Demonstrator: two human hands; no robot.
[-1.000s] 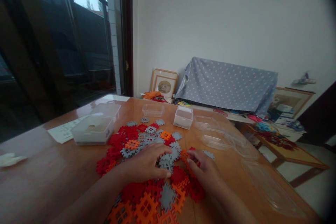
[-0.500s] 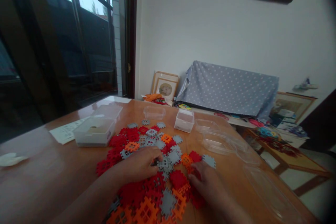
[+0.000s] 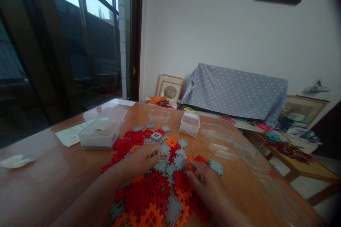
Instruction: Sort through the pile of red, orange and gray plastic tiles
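As both bare hands reach in over a table (image 3: pixel 50 181), a pile of toothed plastic pieces (image 3: pixel 140 195) in red, grey and orange lies under and around the fingers. The pile's long axis runs roughly straight away from the wearer: its near end lies between the forearms, its far end beyond the left fingertips. Single pieces are squarish, their edges turned at mixed angles.

The left hand (image 3: pixel 141 159) comes in with fingers curled and thumb close below them, tips at the grey pieces; whether they pinch one cannot be told. The right hand (image 3: pixel 209 182) has bent fingers at an orange piece (image 3: pixel 189 162), thumb just nearer the wearer; whether it grips is also unclear. A grey piece (image 3: pixel 179 162) lies flat between the two sets of fingertips, and another (image 3: pixel 216 167) lies to the right of the right fingers, one corner region turned towards the wearer.

Beyond the left fingers, to their left, stands a clear box (image 3: pixel 99 144). Past the right fingertips are a small box (image 3: pixel 188 129) and clear trays (image 3: pixel 225 149).
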